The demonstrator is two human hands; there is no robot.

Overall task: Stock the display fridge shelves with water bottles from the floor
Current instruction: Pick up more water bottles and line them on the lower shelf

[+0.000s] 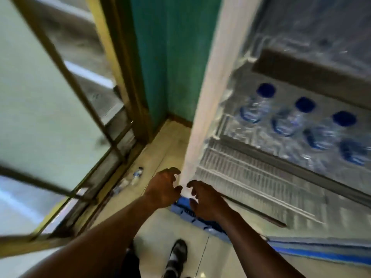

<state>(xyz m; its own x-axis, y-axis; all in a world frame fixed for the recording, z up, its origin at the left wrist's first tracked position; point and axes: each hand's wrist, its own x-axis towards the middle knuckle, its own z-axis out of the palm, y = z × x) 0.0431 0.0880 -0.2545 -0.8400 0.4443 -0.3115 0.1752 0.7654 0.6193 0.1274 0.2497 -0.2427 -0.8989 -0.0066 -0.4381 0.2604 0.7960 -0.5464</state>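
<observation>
Glass door with wooden frame far left. Small water bottles lie on the floor by the door frame, blurred. Left hand and right hand hang side by side at the fridge's lower front corner, each grip released, fingers loosely curled, holding nothing. Shoe below. Lower wire shelf bare; blue-capped bottles stand in a row on the shelf above, right.
</observation>
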